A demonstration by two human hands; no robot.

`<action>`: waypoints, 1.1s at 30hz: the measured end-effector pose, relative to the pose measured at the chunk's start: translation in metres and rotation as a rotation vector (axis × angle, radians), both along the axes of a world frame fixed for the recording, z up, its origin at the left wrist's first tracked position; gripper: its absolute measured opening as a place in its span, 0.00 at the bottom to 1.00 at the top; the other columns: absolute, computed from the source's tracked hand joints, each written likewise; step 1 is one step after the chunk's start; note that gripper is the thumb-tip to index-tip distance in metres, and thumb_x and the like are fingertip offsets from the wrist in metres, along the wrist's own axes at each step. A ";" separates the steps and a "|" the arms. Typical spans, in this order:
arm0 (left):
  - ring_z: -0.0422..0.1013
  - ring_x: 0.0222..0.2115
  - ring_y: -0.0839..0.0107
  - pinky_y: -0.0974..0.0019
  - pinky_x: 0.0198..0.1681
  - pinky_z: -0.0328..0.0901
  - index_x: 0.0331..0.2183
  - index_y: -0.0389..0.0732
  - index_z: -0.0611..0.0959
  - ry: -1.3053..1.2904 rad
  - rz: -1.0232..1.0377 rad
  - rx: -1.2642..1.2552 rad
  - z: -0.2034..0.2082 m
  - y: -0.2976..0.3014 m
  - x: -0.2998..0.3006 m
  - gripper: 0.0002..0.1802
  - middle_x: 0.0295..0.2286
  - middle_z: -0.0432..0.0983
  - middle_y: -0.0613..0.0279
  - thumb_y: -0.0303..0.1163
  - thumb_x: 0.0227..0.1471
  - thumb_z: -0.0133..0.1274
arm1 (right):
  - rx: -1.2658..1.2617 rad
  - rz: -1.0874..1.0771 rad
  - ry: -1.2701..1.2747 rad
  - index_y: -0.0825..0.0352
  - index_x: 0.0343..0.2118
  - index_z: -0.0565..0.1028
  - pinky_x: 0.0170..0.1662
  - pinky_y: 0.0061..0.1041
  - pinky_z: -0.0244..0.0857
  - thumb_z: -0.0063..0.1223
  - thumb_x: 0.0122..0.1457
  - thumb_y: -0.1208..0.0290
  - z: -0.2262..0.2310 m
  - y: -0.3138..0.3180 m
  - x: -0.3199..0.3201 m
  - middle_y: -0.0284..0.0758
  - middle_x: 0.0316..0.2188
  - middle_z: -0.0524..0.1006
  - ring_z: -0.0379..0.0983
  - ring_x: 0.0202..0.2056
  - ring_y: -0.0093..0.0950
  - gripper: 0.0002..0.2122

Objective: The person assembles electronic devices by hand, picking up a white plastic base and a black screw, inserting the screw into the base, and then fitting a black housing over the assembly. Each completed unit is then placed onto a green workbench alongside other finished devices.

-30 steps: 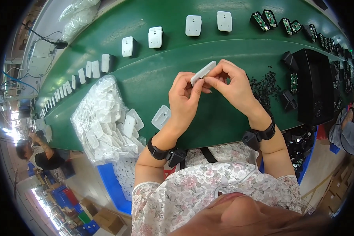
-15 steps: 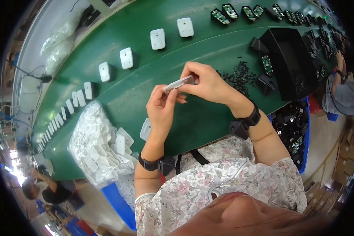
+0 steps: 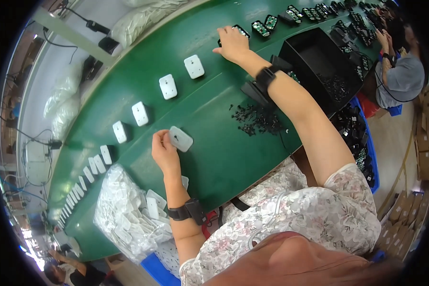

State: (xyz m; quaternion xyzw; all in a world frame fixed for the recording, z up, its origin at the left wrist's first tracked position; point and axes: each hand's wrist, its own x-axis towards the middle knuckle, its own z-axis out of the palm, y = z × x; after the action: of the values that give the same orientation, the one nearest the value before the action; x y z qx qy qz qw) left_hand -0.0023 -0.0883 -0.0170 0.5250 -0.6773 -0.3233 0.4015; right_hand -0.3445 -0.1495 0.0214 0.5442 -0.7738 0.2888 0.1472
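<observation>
Half a second earlier both hands had met on the white plastic cover (image 3: 181,139); the right hand (image 3: 234,45) had since let go and reached far forward. The cover sat just right of the left hand's (image 3: 165,153) fingers, its edge pinched there. The right fingers curved over a black circuit-board housing (image 3: 243,32); whether they gripped it, I could not tell.

Electronics assembly workshop, shown by a long green bench (image 3: 219,164) lined with white-faced units (image 3: 168,86), circuit boards (image 3: 260,28) laid out, co-worker (image 3: 401,78) stationed alongside, cardboard boxes (image 3: 398,224) stacked.
</observation>
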 end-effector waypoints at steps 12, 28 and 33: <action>0.64 0.39 0.49 0.56 0.40 0.63 0.45 0.30 0.68 -0.657 -0.119 -0.348 0.028 0.041 -0.025 0.30 0.37 0.67 0.47 0.34 0.42 0.62 | 0.086 0.438 -0.663 0.68 0.37 0.70 0.43 0.30 0.65 0.59 0.43 0.65 -0.001 0.061 0.026 0.42 0.35 0.72 0.70 0.38 0.36 0.18; 0.65 0.47 0.53 0.57 0.50 0.60 0.49 0.38 0.71 -0.313 -0.331 -0.349 0.028 0.039 -0.029 0.28 0.44 0.71 0.51 0.15 0.43 0.51 | 0.247 0.590 -0.123 0.66 0.43 0.73 0.44 0.33 0.65 0.56 0.51 0.70 0.003 0.101 0.052 0.38 0.37 0.73 0.69 0.41 0.39 0.16; 0.64 0.51 0.57 0.60 0.53 0.60 0.51 0.40 0.70 -0.194 -0.253 -0.370 0.044 0.033 -0.014 0.29 0.50 0.68 0.54 0.12 0.46 0.46 | 0.156 0.732 -0.213 0.67 0.43 0.73 0.42 0.32 0.66 0.55 0.52 0.70 0.017 0.127 0.090 0.38 0.37 0.74 0.70 0.39 0.38 0.15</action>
State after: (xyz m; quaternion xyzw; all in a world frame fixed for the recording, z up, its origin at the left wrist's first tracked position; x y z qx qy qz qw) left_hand -0.0168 -0.0548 0.0274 0.3820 -0.8208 -0.1892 0.3802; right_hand -0.2547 -0.0227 0.0385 0.7608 -0.5589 0.3177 -0.0887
